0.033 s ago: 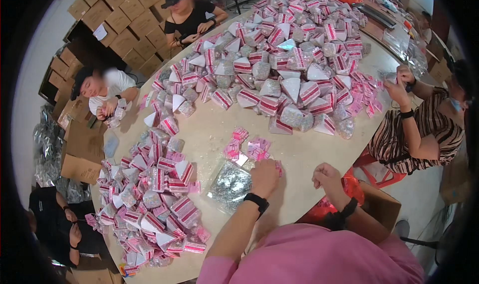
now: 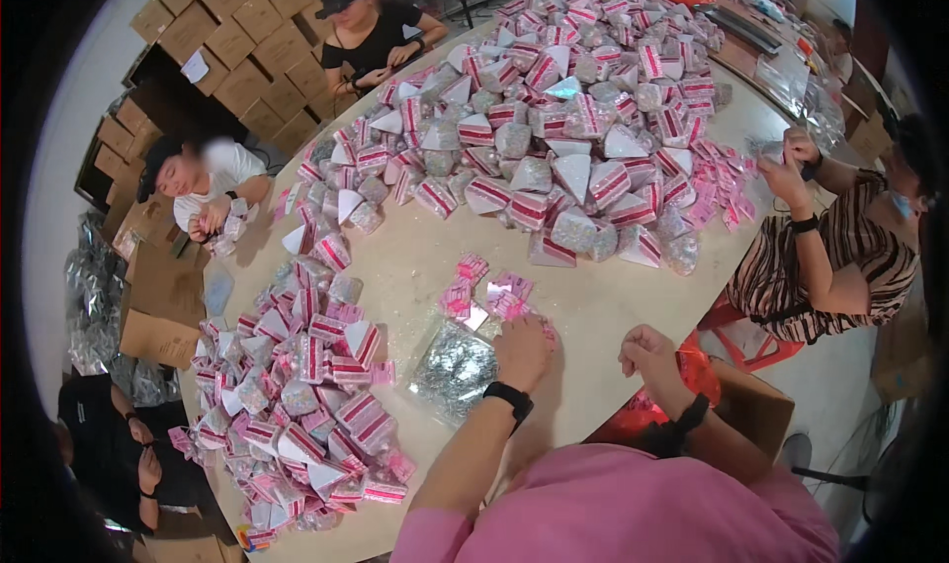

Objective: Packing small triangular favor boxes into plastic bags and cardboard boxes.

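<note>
My left hand (image 2: 522, 350), a black band at its wrist, reaches over the near part of the table. Its fingers are bent down onto a small heap of pink printed cards (image 2: 509, 291), and its own back hides the fingertips. Just left of it lies a clear bag of shiny silver pieces (image 2: 455, 370), with a small silvery square (image 2: 475, 316) at its upper edge. Off the table's near edge hovers my right hand (image 2: 647, 355), its fingers curled in. Whatever it may hold is too small or hidden to make out.
Wedge-shaped clear packs with pink labels form a big pile (image 2: 554, 148) at the far side and another pile (image 2: 306, 395) at left. Several co-workers handle small things around the table (image 2: 405, 257). An open carton (image 2: 756, 405) stands by my right arm; cartons (image 2: 237, 44) are stacked behind.
The view has shifted very slightly. Both my hands and the things on the table stay where they were.
</note>
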A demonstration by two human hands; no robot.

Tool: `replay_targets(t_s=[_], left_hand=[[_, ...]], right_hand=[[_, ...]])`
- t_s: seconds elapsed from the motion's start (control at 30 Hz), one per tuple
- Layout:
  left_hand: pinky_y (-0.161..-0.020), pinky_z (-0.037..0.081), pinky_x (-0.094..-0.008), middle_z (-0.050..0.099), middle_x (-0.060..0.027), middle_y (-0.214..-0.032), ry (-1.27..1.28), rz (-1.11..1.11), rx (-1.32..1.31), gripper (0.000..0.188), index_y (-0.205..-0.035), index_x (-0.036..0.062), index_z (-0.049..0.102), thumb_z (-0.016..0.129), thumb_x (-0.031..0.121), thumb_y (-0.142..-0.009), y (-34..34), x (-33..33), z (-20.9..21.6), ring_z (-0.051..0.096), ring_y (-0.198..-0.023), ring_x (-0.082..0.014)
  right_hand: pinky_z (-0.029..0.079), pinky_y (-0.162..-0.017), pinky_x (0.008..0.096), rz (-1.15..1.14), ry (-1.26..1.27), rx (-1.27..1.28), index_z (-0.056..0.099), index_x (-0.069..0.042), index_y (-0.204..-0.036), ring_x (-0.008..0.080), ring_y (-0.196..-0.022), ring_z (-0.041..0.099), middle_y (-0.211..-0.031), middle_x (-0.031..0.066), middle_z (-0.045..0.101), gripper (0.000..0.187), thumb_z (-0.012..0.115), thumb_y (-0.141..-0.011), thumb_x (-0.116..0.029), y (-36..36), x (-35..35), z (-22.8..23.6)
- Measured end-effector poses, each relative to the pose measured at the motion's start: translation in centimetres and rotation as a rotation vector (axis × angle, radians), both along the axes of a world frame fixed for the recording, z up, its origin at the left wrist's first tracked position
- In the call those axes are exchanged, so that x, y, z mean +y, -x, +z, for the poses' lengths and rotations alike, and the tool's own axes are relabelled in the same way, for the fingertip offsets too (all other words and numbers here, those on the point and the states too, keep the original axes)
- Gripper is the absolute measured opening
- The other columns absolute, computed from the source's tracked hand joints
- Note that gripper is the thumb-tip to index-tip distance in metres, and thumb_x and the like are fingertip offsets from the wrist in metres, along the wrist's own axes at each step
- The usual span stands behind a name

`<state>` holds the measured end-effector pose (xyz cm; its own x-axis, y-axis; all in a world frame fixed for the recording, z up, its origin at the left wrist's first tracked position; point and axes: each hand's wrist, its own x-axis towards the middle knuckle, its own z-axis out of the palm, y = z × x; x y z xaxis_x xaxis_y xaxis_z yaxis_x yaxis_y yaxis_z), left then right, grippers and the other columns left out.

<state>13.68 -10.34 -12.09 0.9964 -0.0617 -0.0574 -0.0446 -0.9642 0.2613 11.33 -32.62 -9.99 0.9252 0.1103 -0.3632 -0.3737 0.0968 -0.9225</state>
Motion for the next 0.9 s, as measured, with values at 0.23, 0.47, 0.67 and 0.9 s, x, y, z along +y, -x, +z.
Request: replay_targets(t_s=[0.23, 0.47, 0.67, 0.9], left_hand=[[-0.078, 0.048, -0.0481, 0.057, -0.0206, -0.1, 0.103, 0.197, 0.14, 0.039, -0.108, 0.0013, 0.048, 0.062, 0.023, -0.08, -1.7, -1.4, -1.4, 0.057, -0.092, -0.0394], [-0.073, 0.046, -0.0469, 0.06, -0.0217, -0.09, 0.325, 0.207, -0.025, 0.025, -0.092, 0.0, 0.056, 0.061, 0.022, -0.08, -1.1, 0.1, -3.3, 0.059, -0.087, -0.0388], [-0.074, 0.045, -0.0452, 0.062, -0.0203, -0.085, 0.451, 0.22, -0.027, 0.02, -0.093, 0.0007, 0.062, 0.054, 0.017, -0.085, -1.5, 0.7, -0.5, 0.059, -0.083, -0.0379], [-0.069, 0.049, -0.0344, 0.064, -0.0125, -0.085, 0.843, 0.344, -0.063, 0.023, -0.105, -0.0017, 0.062, 0.054, 0.008, -0.086, -1.1, 1.8, -1.4, 0.062, -0.072, -0.0227]], right_hand=[[0.044, -0.053, 0.0229, -0.006, 0.011, 0.047, 0.054, -0.002, -0.083, 0.0103, -0.058, 0.054, -0.069, 0.0039, 0.057, 0.005, 0.053, -0.083, -0.008, 0.9, -2.6, -1.2], [0.044, -0.051, 0.0228, 0.024, 0.026, 0.018, 0.057, -0.001, -0.085, 0.0088, -0.057, 0.053, -0.07, 0.0023, 0.055, 0.01, 0.057, -0.082, -0.01, 0.6, -1.9, -2.1], [0.044, -0.05, 0.0223, 0.076, 0.008, 0.025, 0.056, -0.001, -0.085, 0.0085, -0.055, 0.052, -0.07, 0.0028, 0.055, 0.011, 0.058, -0.084, -0.012, 0.3, -0.9, -2.0], [0.044, -0.05, 0.0222, 0.13, -0.021, 0.031, 0.056, -0.002, -0.085, 0.0083, -0.057, 0.052, -0.072, 0.0023, 0.055, 0.011, 0.058, -0.084, -0.012, 0.2, 0.6, -0.7]])
